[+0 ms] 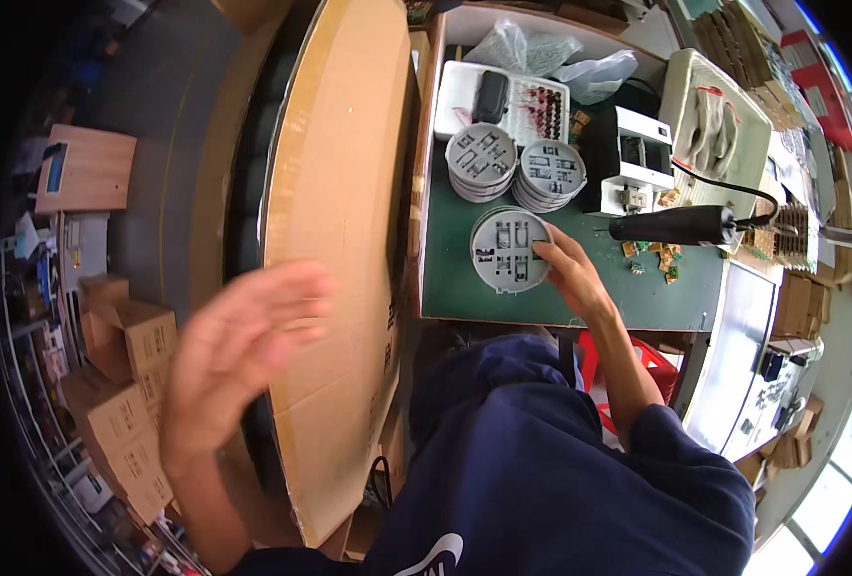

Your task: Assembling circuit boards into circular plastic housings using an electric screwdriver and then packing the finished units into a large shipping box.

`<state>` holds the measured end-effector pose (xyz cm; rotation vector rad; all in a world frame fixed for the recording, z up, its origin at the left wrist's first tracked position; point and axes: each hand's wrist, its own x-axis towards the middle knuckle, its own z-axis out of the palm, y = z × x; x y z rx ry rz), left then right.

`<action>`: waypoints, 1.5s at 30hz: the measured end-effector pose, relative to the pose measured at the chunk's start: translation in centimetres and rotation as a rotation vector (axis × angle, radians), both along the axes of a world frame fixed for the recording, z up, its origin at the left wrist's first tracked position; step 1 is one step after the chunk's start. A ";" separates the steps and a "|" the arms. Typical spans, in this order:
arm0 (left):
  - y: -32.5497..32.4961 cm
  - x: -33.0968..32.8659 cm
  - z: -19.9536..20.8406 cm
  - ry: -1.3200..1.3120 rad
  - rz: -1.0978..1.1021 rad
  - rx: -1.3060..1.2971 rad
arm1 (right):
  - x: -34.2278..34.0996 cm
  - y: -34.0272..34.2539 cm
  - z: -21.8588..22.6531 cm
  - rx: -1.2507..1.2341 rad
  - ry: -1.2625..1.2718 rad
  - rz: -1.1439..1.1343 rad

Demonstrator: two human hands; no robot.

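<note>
My right hand grips the right edge of a round grey plastic housing, thumb on top. The housing has moulded rectangular slots and lies at the near part of the green worktop, seemingly on another like it. Behind it stand two stacks of similar grey housings, a left stack and a right stack. My left hand is raised over the large cardboard box at the left. It is motion-blurred, its fingers look stretched out, and nothing shows in it.
A black electric screwdriver hangs on a cable at the right, by a white-and-black machine. Small circuit boards lie below it. Farther back are a white tray of parts, plastic bags, and a cream bin with gloves.
</note>
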<state>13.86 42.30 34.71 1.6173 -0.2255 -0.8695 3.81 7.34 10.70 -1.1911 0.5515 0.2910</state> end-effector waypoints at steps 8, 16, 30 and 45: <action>7.4 -6.8 -5.6 -0.044 0.487 0.332 | 5.6 3.5 -10.5 -0.291 0.036 0.117; 6.5 -7.6 -12.0 0.329 0.513 0.341 | 5.5 4.9 -13.0 -0.364 -0.051 -0.250; 17.6 -3.6 -16.3 -0.199 1.072 0.559 | 11.2 13.3 19.1 -0.597 -1.244 0.503; 21.5 -1.7 -18.8 -0.500 0.452 0.843 | 27.3 38.1 8.4 -1.756 -1.416 2.295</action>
